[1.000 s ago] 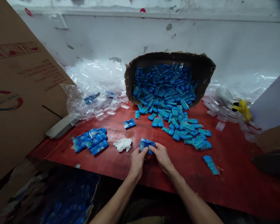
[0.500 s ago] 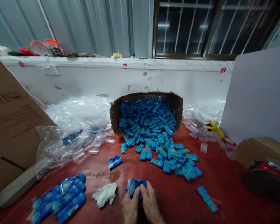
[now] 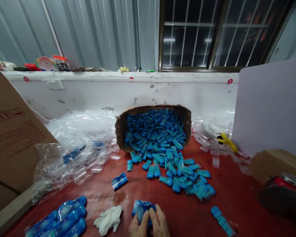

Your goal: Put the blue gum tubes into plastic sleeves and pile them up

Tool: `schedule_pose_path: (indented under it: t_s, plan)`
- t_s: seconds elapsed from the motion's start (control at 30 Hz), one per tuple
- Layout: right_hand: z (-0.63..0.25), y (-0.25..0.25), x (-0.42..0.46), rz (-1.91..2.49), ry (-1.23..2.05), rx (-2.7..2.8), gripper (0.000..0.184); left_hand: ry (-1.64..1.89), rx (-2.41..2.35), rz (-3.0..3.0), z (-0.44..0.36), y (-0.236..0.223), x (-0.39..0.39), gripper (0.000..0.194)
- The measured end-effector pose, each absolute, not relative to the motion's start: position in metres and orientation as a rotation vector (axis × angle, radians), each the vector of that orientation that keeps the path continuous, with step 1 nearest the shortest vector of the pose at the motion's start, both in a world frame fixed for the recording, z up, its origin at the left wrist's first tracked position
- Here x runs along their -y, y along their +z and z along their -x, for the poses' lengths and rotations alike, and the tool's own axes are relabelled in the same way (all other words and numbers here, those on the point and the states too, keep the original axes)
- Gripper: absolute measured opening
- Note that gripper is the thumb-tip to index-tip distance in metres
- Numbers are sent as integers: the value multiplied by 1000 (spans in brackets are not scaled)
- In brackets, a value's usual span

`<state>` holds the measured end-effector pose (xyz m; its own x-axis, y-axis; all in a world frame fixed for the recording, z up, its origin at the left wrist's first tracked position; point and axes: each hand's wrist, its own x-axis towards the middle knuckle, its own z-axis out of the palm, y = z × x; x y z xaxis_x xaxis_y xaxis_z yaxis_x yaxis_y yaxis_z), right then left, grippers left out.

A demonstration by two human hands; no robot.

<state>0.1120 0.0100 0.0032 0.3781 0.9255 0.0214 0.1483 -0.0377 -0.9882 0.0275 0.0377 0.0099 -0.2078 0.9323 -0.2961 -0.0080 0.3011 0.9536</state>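
Observation:
Both my hands meet at the bottom middle of the view, fingers closed on one blue printed packet [image 3: 141,207]. My left hand [image 3: 138,227] pinches its near left part. My right hand [image 3: 159,222] grips the right side, thumbs close together. The packet's lower part is hidden by my fingers. Ahead and to the left lies another flat blue packet [image 3: 119,181]. A crumpled white tissue [image 3: 109,220] is left of my hands. Farther left, several filled blue packets [image 3: 69,215] lie in a group.
A cardboard box [image 3: 120,135] on its side spills many small blue pieces [image 3: 172,164] over the red table [image 3: 187,214]. Clear plastic sleeves [image 3: 81,128] heap at left. A lone blue piece [image 3: 222,220], a small carton [image 3: 278,164] and a lidded jar [image 3: 292,181] stand right.
The camera has tilted up, so the whole scene sits lower in view. Both hands keep hold of the blue packet, with fingers only slightly shifted.

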Motion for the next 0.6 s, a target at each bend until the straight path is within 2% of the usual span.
schedule_pose_path:
  t_s: [0.27, 0.43, 0.6]
  plan:
    - [-113, 15, -8, 1449, 961, 1027, 32, 1000, -1351, -829, -28, 16, -28, 39]
    - [-126, 16, -11, 1436, 988, 1052, 12, 944, -1484, -1054, -22, 29, -28, 37]
    - [-123, 16, -14, 1432, 1027, 993, 20, 959, -1525, -980, -31, 33, -27, 38]
